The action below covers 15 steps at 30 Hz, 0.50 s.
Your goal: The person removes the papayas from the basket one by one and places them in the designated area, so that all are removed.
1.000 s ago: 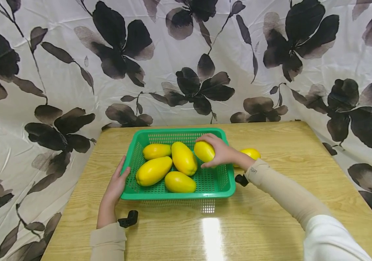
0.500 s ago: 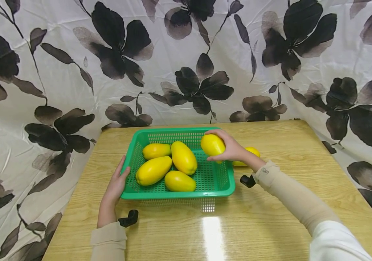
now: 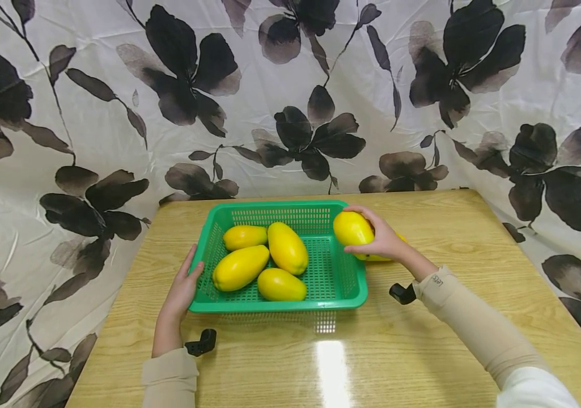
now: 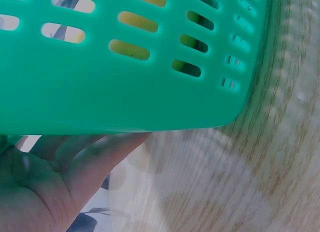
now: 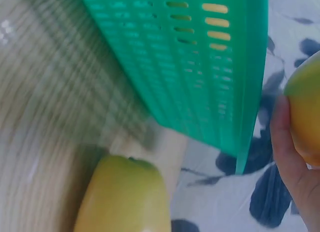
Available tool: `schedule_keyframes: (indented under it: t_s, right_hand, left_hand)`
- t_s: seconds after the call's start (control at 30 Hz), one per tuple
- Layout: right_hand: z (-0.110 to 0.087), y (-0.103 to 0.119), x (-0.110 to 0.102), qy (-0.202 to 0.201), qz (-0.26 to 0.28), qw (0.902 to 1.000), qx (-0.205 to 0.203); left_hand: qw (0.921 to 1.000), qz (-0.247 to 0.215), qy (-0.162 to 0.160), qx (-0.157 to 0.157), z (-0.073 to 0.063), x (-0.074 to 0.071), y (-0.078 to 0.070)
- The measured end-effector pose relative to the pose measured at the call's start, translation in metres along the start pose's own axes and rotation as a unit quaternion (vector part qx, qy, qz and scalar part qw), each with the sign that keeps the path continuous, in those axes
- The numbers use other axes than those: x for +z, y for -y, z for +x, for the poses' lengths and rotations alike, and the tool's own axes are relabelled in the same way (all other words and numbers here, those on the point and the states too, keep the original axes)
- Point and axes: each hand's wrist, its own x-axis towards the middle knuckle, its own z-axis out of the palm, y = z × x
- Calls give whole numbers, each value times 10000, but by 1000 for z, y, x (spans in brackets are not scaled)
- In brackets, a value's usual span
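My right hand point(image 3: 379, 235) grips a yellow papaya point(image 3: 352, 229) over the right rim of a green plastic basket point(image 3: 277, 306), fingers over its top and thumb below. In the right wrist view, the held papaya point(image 5: 307, 109) shows at the right edge, beside the basket's rim. My left hand point(image 3: 180, 289) rests against the basket's left side with fairly straight fingers; the left wrist view shows the fingers point(image 4: 100, 157) at the rim. Inside the basket lie several more papayas point(image 3: 288, 248), leaving its right part bare. Another papaya point(image 5: 122, 197) lies on the table outside, mostly hidden behind my right hand in the head view.
The basket stands on a light wooden table point(image 3: 270, 362). A white cloth with dark flowers point(image 3: 316, 136) hangs behind the table and along its sides. Each wrist carries a small black camera point(image 3: 403, 293).
My right hand has moved right with the papaya, from inside the basket to over its right rim. The left hand, the basket and the other papayas have stayed in place.
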Motion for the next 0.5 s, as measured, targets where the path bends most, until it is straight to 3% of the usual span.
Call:
schedule_keyframes:
  t_s: [0.2, 0.5]
  right_hand:
    - [-14, 4, -14, -330, 219, 9992, 73]
    - [-33, -39, -32, -815, 450, 9955, 153]
  left_hand:
    - [10000, 22, -52, 33, 2, 0, 1]
    - [10000, 61, -45, -24, 3, 0, 2]
